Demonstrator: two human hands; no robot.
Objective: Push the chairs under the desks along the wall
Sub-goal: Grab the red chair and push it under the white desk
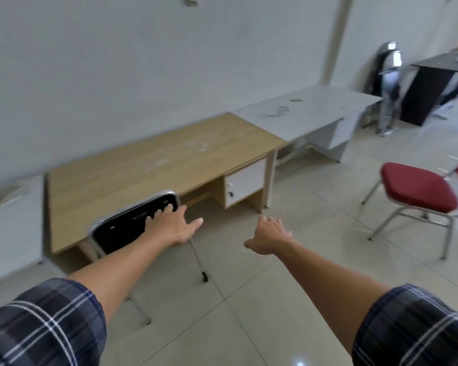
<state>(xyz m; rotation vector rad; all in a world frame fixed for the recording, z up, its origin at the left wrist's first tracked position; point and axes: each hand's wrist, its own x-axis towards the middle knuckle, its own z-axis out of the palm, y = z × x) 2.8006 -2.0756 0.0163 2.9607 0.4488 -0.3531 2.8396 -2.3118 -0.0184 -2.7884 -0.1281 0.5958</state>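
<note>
Chair (132,223) under left desk (148,165); 2nd chair (418,188) right, on floor (249,313).

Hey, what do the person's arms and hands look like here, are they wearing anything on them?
Both arms wear short sleeves, the left sleeve and right sleeve, in dark blue-grey plaid with white lines. Forearms are bare. The left hand and right hand show no gloves, watch or rings.

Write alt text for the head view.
A person's left hand rests flat on the black chrome-framed chair back, the chair tucked under a light wooden desk by the wall; the right hand hovers open. A red padded chair stands apart on the tiled floor.
</note>
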